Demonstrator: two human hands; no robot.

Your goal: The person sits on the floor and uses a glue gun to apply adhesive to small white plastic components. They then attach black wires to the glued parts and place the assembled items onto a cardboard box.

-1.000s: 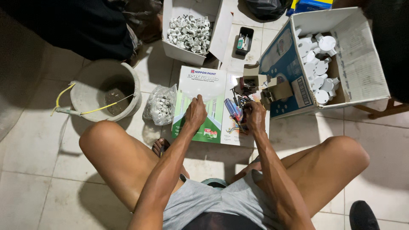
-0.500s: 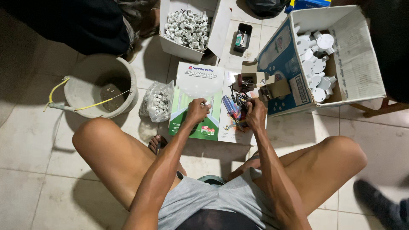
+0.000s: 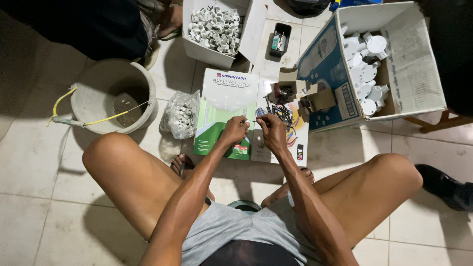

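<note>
Fingertips of both hands meet at the middle of the frame over a flat paint brochure (image 3: 224, 106) serving as a work mat on the tiled floor (image 3: 29, 162). The left hand (image 3: 235, 130) is closed, pinching a thin screw (image 3: 250, 120) that points toward the right hand (image 3: 272, 132), which is also curled shut on some small part (too small to make out), probably held close so the two pieces can be lined up. Just above the hands lies a loose heap of dark screws (image 3: 278, 109) beside small open cardboard boxes (image 3: 295, 88), kept within easy reach. A clear bag of white fittings (image 3: 182, 114) sits left of the brochure, a grey bucket (image 3: 113, 96) further left. Cartons of white fittings occupy the upper centre (image 3: 214, 29) and upper right (image 3: 374, 64).
</note>
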